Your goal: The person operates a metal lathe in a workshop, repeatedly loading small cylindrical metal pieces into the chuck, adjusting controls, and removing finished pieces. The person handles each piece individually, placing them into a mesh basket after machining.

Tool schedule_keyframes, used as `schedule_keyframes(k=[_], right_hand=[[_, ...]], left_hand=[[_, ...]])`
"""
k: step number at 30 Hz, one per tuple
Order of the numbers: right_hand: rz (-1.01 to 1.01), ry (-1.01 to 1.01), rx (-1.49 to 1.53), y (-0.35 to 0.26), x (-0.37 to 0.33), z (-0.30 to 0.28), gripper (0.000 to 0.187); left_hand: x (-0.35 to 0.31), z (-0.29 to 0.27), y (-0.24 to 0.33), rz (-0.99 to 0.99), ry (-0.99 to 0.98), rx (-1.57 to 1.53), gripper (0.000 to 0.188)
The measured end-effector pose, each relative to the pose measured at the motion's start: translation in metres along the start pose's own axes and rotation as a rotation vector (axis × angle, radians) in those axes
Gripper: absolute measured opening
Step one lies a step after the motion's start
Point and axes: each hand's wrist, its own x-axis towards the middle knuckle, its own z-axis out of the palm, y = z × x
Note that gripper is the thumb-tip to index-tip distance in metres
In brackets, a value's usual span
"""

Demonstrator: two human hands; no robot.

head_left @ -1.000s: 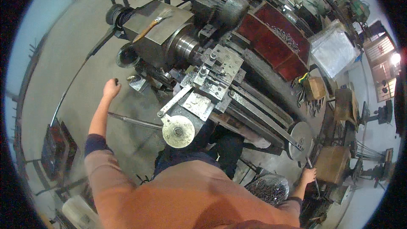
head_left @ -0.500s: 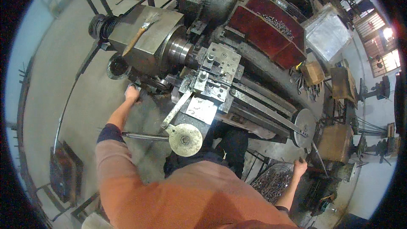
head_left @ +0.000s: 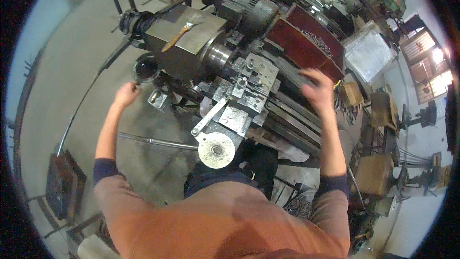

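Observation:
In front of me stands a small lathe with a steel chuck [head_left: 219, 57] and a tool slide [head_left: 261, 71]. My left hand [head_left: 127, 94] is beside the round black opening [head_left: 145, 67] at the machine's left end. Its fingers are curled together, and whatever they hold is too small to name. Close by is a small metal box [head_left: 158, 100]. My right hand [head_left: 318, 90] is raised over the lathe bed, just short of the dark red tray [head_left: 294, 43]; it is slightly blurred, with fingers apart and nothing visible in them. Small metal parts [head_left: 316, 42] lie in the tray.
A wooden-handled brush [head_left: 179, 37] lies on the headstock [head_left: 167, 24]. A flat lever [head_left: 210, 116] and a round pale disc [head_left: 216, 150] project toward me, with a metal rod [head_left: 153, 141] to the left. A motor [head_left: 247, 12] sits behind; a cardboard box [head_left: 352, 94] stands right.
My right hand has risen from the low right to above the lathe bed near the tray. My left hand has moved left and slightly up, uncovering the small metal box. The view has shifted a little.

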Motion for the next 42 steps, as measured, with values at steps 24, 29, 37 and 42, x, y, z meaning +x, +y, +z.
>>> schedule_keyframes(k=[24,29,37,42], right_hand=[[-0.535,-0.141,0.281,-0.103,0.056,0.091,0.033],[-0.639,-0.009,0.403,-0.141,0.02,0.09,0.038],[-0.53,0.039,0.246,-0.135,-0.005,0.076,0.026],[-0.598,-0.177,0.225,-0.121,0.007,0.092,0.02]], left_hand=[[-0.16,-0.134,0.126,0.043,0.397,-0.748,0.03],[-0.113,-0.126,0.263,0.358,-0.165,-1.55,0.027],[-0.108,-0.113,0.304,0.425,-0.201,-1.555,0.024],[-0.107,-0.113,0.283,0.524,-0.143,-1.089,0.028]])
